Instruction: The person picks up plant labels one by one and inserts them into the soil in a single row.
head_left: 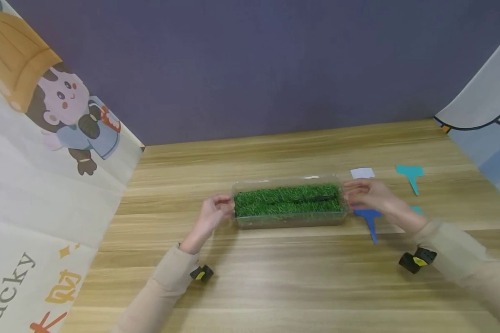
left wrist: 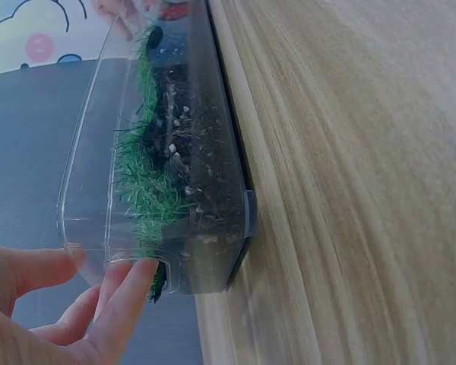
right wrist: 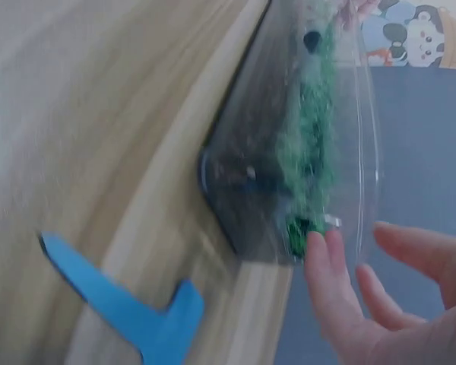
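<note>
A clear plastic box [head_left: 291, 221] with a strip of green grass [head_left: 289, 194] stands lengthwise across the wooden table. Dark soil with pale bits [left wrist: 190, 144] shows through its wall in the left wrist view. At its left end, the left hand [head_left: 211, 213] touches the end wall with fairly straight fingers [left wrist: 125, 300], the thumb close to the upper rim. The right hand [head_left: 372, 196] is at the right end, its fingertips against the end wall and the thumb apart from it in the right wrist view. Neither hand is wrapped round the box.
Right of the box lie a white piece [head_left: 362, 173], a teal T-shaped tag [head_left: 411, 174] and a blue one [head_left: 370, 222], partly below the right hand. Another teal piece [head_left: 417, 210] shows beside the right wrist. A dark panel [head_left: 275, 69] rises behind the table.
</note>
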Demonstrator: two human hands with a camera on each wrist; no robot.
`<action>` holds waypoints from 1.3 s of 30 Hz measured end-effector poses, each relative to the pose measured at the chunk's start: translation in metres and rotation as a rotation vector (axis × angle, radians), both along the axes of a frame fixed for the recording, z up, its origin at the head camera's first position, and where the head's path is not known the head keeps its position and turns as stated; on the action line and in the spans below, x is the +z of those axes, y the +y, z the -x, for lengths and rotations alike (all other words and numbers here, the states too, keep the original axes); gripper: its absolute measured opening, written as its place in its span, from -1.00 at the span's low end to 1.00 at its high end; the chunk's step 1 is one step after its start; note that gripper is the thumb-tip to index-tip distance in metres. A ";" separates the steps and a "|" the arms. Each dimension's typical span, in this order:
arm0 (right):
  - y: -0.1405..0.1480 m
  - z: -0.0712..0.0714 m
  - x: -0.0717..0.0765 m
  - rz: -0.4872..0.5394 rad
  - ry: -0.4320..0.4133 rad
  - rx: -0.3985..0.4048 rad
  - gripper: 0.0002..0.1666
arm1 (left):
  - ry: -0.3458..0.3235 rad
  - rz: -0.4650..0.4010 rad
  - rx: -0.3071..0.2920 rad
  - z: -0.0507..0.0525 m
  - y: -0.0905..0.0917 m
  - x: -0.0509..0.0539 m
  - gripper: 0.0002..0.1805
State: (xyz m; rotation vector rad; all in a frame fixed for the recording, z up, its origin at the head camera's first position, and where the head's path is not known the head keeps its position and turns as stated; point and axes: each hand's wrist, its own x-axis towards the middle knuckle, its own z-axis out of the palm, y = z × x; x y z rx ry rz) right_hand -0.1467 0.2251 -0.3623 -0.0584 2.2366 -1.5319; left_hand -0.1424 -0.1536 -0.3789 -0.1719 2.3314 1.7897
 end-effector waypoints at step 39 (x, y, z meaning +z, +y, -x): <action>0.046 0.078 -0.007 -0.653 0.375 0.274 -0.51 | 0.001 0.017 -0.002 -0.001 0.001 0.002 -0.64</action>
